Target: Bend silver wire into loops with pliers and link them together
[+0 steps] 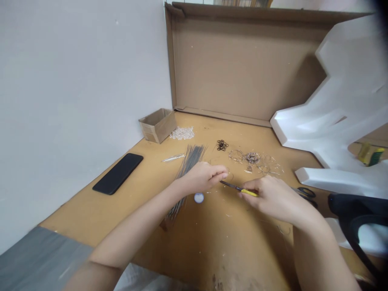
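Near the middle of the table, my left hand [212,176] is closed in a pinch on a thin wire, of which only a faint loop shows by the fingertips. My right hand [262,194] grips a slim tool with a dark tip and yellow handle [249,192]; the tip points left, close to my left fingertips. A bundle of thin grey wires [192,157] lies partly under my left forearm. A small round white-and-blue disc [199,197] lies below my left hand. Tangled wire rings [252,157] and small black rings [222,145] lie beyond my hands.
A black phone [118,173] lies at the left. An open cardboard box [157,126] stands by the wall near small clear pieces [182,133] and silver rods [173,158]. Black-handled scissors [306,192] and white foam [318,177] are at the right. A large cardboard panel [236,68] stands behind.
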Available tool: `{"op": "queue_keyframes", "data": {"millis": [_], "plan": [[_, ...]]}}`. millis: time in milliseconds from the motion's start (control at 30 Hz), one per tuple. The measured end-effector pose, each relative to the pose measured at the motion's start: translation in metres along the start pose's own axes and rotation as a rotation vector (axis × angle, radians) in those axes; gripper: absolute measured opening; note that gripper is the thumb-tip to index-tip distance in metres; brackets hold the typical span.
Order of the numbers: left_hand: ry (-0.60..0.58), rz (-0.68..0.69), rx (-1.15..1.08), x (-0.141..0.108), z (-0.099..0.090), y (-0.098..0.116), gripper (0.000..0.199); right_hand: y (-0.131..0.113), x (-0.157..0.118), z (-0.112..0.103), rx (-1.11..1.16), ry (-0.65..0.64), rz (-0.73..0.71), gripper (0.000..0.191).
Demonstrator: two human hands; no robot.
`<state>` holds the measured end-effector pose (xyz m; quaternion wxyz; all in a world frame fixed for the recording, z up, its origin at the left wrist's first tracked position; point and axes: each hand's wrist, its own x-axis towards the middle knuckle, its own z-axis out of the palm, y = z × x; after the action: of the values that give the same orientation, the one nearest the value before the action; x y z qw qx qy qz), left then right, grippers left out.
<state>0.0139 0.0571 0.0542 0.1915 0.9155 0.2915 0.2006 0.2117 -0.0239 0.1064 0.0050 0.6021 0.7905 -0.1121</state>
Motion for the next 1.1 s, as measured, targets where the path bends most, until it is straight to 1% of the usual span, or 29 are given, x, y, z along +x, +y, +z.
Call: {"op": "queue_keyframes", "data": {"millis": [300, 467, 600, 800, 933, 1100], "plan": [[-0.014, -0.021, 0.066, 0.001, 0.001, -0.001, 0.028, -0.005, 0.001, 0.005, -0.078, 0.036, 0.023, 0.030], [-0.010, -0.004, 0.045, 0.002, 0.002, -0.001, 0.028, -0.009, -0.001, 0.007, -0.146, 0.090, 0.037, 0.028], [0.005, 0.003, 0.015, 0.002, 0.002, -0.003, 0.028, -0.012, -0.002, 0.006, -0.169, 0.103, 0.074, 0.029], [0.021, -0.047, -0.214, 0.001, -0.003, -0.004, 0.028, -0.009, -0.001, 0.001, -0.054, 0.079, 0.039, 0.028], [0.037, -0.046, -0.303, 0.001, -0.004, -0.004, 0.026, -0.005, 0.000, -0.001, 0.028, 0.055, 0.000, 0.027], [0.066, -0.068, -0.389, 0.002, -0.001, -0.005, 0.025, -0.006, 0.001, 0.000, 0.005, 0.088, 0.003, 0.027]]}}
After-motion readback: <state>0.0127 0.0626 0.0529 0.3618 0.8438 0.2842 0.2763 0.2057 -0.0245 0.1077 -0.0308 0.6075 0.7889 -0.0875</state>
